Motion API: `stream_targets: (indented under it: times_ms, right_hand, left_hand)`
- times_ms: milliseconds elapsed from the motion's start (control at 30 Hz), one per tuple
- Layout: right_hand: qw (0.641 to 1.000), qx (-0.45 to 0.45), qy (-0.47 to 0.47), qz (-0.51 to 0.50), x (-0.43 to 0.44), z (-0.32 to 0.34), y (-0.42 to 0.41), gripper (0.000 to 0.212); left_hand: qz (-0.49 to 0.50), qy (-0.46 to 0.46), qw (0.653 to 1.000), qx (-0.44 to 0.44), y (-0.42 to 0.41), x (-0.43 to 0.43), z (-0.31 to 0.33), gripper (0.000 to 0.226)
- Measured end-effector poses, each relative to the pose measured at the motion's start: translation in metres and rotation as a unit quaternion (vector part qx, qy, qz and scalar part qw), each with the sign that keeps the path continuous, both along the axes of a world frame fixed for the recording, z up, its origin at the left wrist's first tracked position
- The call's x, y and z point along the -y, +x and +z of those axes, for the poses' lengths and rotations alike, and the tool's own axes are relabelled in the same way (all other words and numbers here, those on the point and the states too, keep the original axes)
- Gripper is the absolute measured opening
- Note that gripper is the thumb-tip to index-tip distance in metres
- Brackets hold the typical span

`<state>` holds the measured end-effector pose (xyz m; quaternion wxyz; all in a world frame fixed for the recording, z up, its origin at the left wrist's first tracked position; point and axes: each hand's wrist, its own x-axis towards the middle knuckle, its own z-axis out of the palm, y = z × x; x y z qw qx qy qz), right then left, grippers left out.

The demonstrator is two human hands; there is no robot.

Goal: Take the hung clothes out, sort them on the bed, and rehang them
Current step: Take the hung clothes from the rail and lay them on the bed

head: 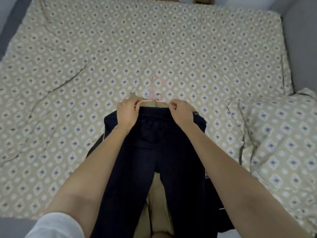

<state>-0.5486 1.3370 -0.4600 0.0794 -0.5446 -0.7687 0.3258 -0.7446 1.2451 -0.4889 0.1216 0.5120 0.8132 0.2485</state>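
Dark navy trousers [154,152] lie flat on the bed [85,66], waistband away from me, legs running back toward me. A pink wire hanger [157,88] sits at the waistband with its hook pointing toward the far side of the bed. My left hand [127,112] pinches the hanger's left shoulder at the waistband's left corner. My right hand [181,112] pinches the hanger's right shoulder at the other corner. A beige garment [158,200] lies under the trousers, showing between the legs and above the waistband. More dark clothing [207,177] pokes out beneath on the right.
The bed is covered by a beige sheet with a diamond pattern, creased on the left. A pillow or bunched duvet [283,143] in the same print lies at the right. Grey walls [301,48] border the bed on the right and left.
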Motion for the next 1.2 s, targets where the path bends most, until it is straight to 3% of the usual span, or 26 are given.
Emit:
stream_targets:
  times_ms: [267,433,600,967,1200]
  right_hand:
    - [0.994,0.065,0.06,0.056,0.001,-0.031,0.004,0.034]
    - [0.981,0.148,0.068,0.103,0.024,0.001,-0.002,0.059]
    - [0.971,0.177,0.075,0.145,0.049,0.045,-0.022,0.067]
    - [0.931,0.162,0.141,0.297,0.183,0.121,-0.108,0.069]
    - [0.872,0.151,0.175,0.431,0.334,0.147,-0.152,0.071]
  left_hand:
    - [0.001,-0.024,0.999,-0.026,0.007,0.002,-0.021,0.022]
    - [-0.008,-0.062,0.995,-0.072,0.007,0.03,0.01,0.042]
    - [0.017,-0.094,0.992,-0.084,-0.001,0.077,0.052,0.052]
    - [0.168,-0.107,0.975,-0.098,-0.037,0.267,0.117,0.06]
    - [0.338,-0.077,0.935,-0.078,-0.012,0.442,0.139,0.06]
